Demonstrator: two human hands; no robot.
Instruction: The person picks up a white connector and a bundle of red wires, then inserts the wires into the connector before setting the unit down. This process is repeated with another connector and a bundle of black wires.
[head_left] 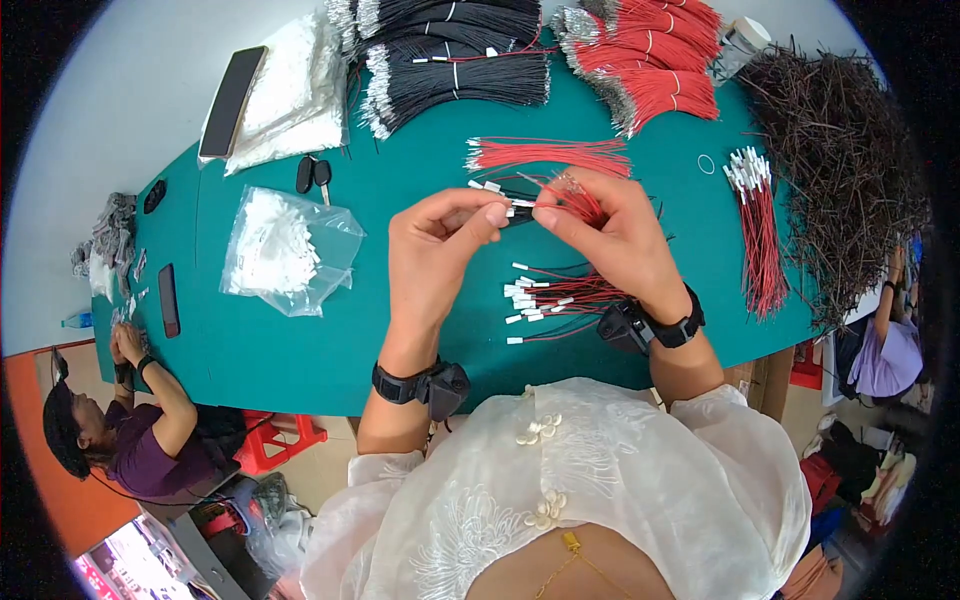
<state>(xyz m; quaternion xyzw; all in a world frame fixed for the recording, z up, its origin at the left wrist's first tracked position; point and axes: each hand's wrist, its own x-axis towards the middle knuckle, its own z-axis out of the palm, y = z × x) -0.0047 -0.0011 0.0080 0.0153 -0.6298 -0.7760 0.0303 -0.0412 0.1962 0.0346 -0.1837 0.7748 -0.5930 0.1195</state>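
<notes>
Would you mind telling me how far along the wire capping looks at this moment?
Done: a small pile of red wires with white end caps lies near the right wrist. In hand: the left hand pinches a white cap against wires held by the right hand. Left: an uncapped red wire bundle and a bag of white caps.

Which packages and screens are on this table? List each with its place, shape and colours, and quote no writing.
Clear plastic bag: left of the left hand, crumpled, full of small white connectors.
Second plastic bag: far left of the table, whitish, bulging with white parts.
Phone: lying on that far bag, long black slab, dark screen.
Smaller phone: near the table's left edge, dark, screen off.
White container: far right, partly cut off.
</notes>
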